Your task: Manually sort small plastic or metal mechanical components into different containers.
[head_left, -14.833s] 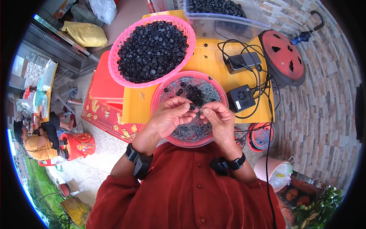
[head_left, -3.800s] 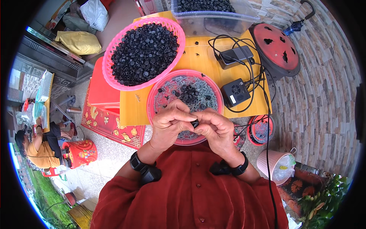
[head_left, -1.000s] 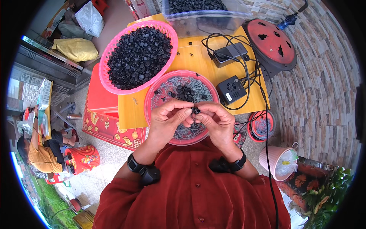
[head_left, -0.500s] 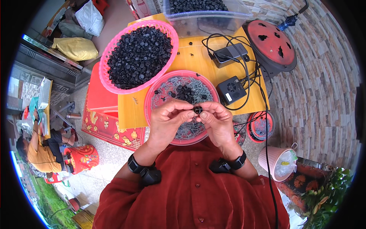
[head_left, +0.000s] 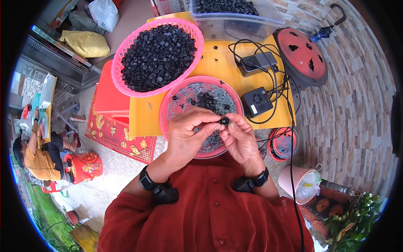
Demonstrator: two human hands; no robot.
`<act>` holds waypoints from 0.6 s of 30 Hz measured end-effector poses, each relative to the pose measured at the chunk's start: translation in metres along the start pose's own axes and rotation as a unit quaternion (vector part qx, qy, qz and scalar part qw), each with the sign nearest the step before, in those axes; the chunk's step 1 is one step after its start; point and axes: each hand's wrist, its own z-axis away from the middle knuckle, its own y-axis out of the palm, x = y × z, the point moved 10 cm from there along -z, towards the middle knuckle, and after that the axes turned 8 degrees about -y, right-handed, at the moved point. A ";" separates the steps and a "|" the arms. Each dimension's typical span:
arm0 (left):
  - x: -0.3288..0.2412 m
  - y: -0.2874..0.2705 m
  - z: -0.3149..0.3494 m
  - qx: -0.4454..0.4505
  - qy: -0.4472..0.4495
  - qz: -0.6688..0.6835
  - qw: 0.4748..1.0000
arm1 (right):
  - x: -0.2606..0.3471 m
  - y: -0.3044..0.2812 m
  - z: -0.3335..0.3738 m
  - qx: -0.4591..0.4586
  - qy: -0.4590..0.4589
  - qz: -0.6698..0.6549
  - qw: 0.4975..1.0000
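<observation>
Over a pink-red basin, my two hands meet at a small round black plastic cap. My left hand pinches it from the left between thumb and fingers. From the right, the thumb and fingers of my right hand close on the same cap. Its round end faces up, while my fingertips cover the rest. Below lie many grey screws and a small heap of black caps in the basin. Whether a screw sits in the held cap cannot be seen.
A pink basket full of black caps and a clear bin stand on the yellow table. Two black boxes with tangled cables lie at right. A red stool is at left; a co-worker sits farther left.
The black cap has turned between my fingers, showing its round end. My right fingers have curled in more beneath it. The whole view has shifted slightly.
</observation>
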 end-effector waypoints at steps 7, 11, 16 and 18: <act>-0.010 0.004 0.000 0.022 0.026 -0.032 0.999 | -0.004 -0.001 0.001 0.002 0.022 -0.027 0.999; -0.009 0.000 0.000 0.002 0.022 -0.040 0.999 | -0.006 -0.003 0.002 -0.011 0.038 -0.040 0.998; -0.008 0.003 -0.001 0.019 0.010 -0.031 0.999 | -0.007 -0.007 0.002 -0.016 0.038 -0.037 0.998; -0.007 0.005 -0.001 0.025 0.005 -0.028 0.999 | -0.007 -0.008 0.002 -0.018 0.039 -0.036 0.998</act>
